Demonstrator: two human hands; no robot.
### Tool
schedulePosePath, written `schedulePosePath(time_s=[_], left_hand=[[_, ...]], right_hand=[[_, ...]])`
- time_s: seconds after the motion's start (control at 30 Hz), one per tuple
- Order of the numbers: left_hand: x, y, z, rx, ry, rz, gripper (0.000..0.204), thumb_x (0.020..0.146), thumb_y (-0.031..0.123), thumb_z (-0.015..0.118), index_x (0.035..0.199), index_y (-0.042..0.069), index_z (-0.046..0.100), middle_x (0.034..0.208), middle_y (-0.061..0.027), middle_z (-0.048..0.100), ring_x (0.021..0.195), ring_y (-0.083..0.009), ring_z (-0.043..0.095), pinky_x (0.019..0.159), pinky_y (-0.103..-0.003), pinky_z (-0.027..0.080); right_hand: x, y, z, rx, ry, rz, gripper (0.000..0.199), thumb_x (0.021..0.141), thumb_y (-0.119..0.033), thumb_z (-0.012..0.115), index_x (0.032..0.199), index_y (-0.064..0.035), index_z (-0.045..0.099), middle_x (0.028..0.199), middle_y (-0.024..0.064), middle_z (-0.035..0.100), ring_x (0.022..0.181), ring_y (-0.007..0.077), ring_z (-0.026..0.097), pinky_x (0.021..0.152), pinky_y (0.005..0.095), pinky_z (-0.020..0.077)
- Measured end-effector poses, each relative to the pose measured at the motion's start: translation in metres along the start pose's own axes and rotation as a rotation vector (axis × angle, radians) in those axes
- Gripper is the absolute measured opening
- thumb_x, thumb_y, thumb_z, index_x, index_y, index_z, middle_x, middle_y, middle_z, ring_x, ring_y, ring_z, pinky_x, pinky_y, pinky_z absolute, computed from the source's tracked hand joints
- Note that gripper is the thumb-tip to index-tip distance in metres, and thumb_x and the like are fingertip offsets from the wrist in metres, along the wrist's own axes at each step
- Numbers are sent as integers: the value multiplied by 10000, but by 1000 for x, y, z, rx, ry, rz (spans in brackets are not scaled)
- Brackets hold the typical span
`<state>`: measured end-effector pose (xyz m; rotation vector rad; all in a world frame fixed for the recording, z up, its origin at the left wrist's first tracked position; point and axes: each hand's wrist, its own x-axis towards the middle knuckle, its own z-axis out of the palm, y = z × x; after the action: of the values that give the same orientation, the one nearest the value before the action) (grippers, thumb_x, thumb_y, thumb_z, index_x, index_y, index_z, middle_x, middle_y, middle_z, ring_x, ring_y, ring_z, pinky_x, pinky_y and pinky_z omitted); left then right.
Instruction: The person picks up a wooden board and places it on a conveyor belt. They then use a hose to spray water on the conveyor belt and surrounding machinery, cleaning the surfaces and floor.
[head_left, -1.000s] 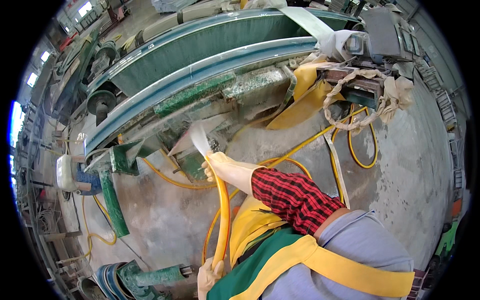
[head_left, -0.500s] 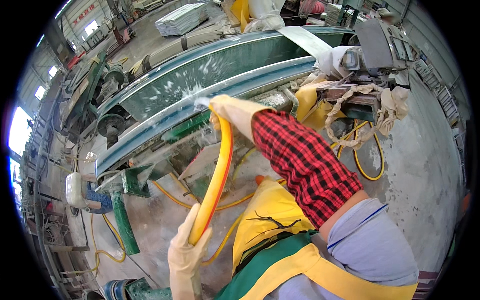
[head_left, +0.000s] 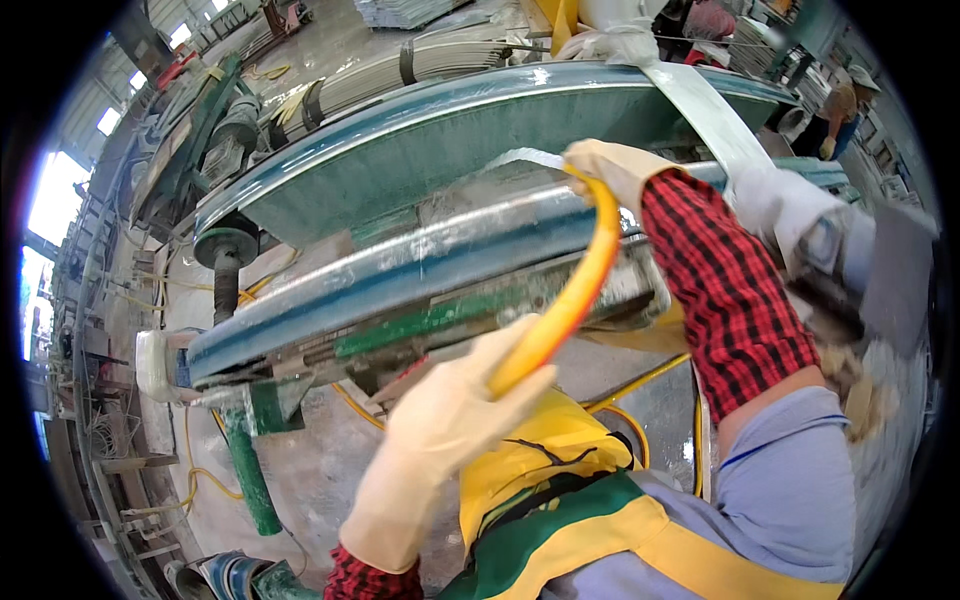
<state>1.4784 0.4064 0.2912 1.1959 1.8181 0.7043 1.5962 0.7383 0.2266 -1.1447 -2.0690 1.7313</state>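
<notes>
A yellow hose [head_left: 585,290] with a red stripe curves between my two hands, which wear pale rubber gloves. My right hand [head_left: 622,170] is closed around its outlet end, above the gap between two long rails. Water [head_left: 524,156] spurts leftward from that end. Lower down, my left hand [head_left: 440,410] wraps the hose in front of my yellow and green apron [head_left: 560,540]. The near blue rail [head_left: 400,265] looks wet and lies beyond my left hand. Behind it runs the far green-sided rail [head_left: 380,160]. The fingertips of my right hand are partly hidden.
A white strap [head_left: 710,115] and a plastic-wrapped machine part [head_left: 810,220] stand at the right. More yellow hose [head_left: 640,385] lies on the wet floor. A green post [head_left: 248,470] is at lower left. Another person [head_left: 845,110] is at far right.
My view has shifted nearer the rails. Both hands have moved up and right with the hose. The broad splash on the rails has become a narrow stream pointing left.
</notes>
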Motion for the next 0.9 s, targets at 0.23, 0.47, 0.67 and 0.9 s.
schedulePosePath(time_s=[0.23, 0.47, 0.67, 0.9], left_hand=[[145, -40, 30, -221, -356, 106, 533, 894, 423, 618, 1285, 67, 554, 1163, -192, 637, 1071, -339, 606, 921, -362, 466], [186, -42, 45, -90, -404, -27, 413, 905, 428, 620, 1163, 107, 640, 975, -151, 676, 860, -333, 649, 758, -370, 512], [195, -8, 27, -230, -225, 111, 408, 884, 345, 671, 1194, 91, 594, 859, -165, 660, 721, -366, 647, 633, -431, 515], [194, -4, -11, -154, -260, 4, 433, 893, 353, 650, 1255, 128, 573, 922, -179, 674, 751, -383, 658, 653, -441, 529]], right_hand=[[80, 18, -131, -529, 149, 435, 273, 955, -248, 386, 904, -53, 571, 649, 66, 547, 553, 179, 532, 538, 298, 425], [141, 77, -139, -548, 273, 829, 267, 902, -195, 459, 906, 4, 637, 720, 112, 641, 619, 208, 629, 552, 358, 473], [156, 27, -123, -564, 183, 773, 279, 896, -281, 459, 872, -56, 622, 649, 42, 554, 562, 161, 538, 552, 329, 445], [245, 92, -73, -823, -172, 808, 265, 860, -270, 490, 912, -53, 633, 661, 58, 604, 536, 177, 574, 522, 357, 464]])
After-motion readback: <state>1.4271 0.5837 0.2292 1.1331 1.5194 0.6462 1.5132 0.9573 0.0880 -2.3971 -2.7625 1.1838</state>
